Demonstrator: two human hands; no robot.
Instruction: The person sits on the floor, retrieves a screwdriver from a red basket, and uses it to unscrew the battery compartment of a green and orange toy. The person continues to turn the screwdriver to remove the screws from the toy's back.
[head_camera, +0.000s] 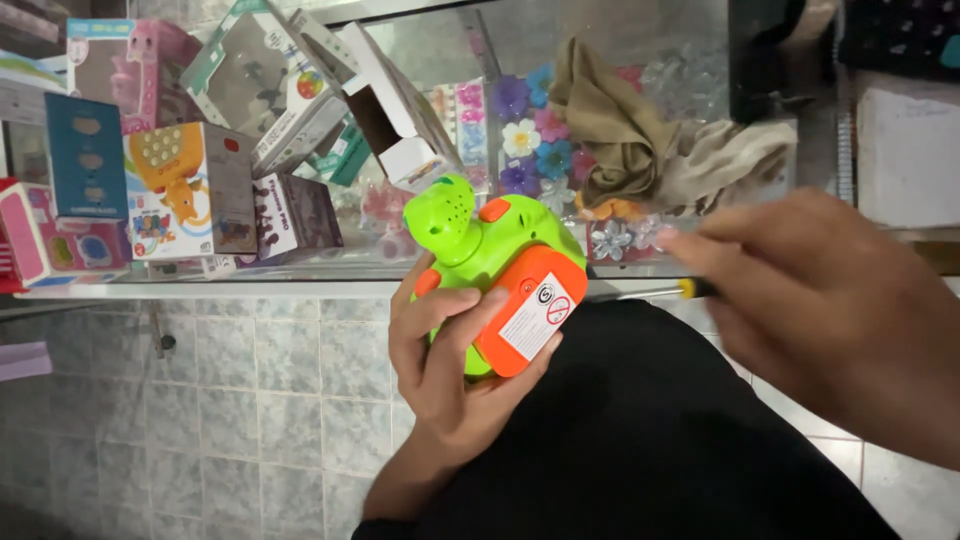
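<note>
The green and orange toy (495, 270) is being held in the air in front of the near edge of the glass surface (300, 270), over the person's dark-clad lap, with its orange underside and a white warning label turned up toward the camera. The left hand (450, 355) is cradling it from below, its grip closed around the body, thumb across the orange panel. The right hand (830, 310) is closing its grip on a slim screwdriver (650, 293) with a yellow and black handle, whose shaft is pointing at the orange panel. By my judgement, the step in hand is working a fastener on that panel, and the next move is calling for the tip to be seated squarely while the left hand is keeping the toy from turning. The right hand is blurring, so its fingers are hard to read; the tip and any screw are lying hidden behind the toy's edge. Boxed toys (190, 190), a crumpled tan cloth (640, 140) and plastic flowers (535, 135) are lying on the surface behind.
</note>
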